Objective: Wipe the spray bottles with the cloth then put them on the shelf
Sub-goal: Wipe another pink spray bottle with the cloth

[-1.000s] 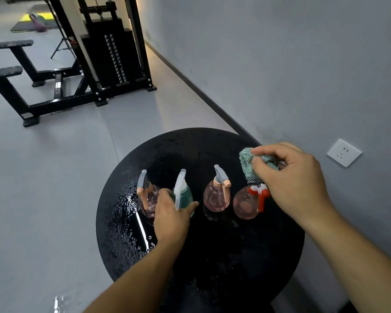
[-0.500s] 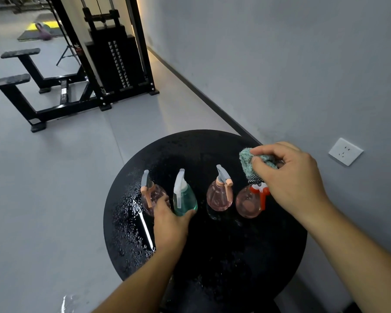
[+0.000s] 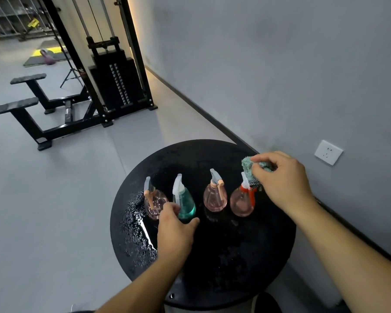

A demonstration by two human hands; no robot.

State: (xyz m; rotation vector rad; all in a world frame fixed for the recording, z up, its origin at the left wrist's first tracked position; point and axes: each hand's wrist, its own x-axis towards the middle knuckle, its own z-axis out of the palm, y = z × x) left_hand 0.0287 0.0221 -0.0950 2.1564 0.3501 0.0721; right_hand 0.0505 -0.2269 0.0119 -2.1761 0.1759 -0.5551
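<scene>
My left hand wraps the teal bottle low on its slick, light belly – 2nd of 4 mid-table – my right hand pinching the soft cloth.

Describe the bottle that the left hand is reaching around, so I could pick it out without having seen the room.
Find the round black table beside the grey wall; four small spray bottles stand on it in a row. Count to the second from the left, the teal spray bottle, with the left hand at its base. It alone is blue-green with a white trigger; its three neighbours are pinkish.
</scene>
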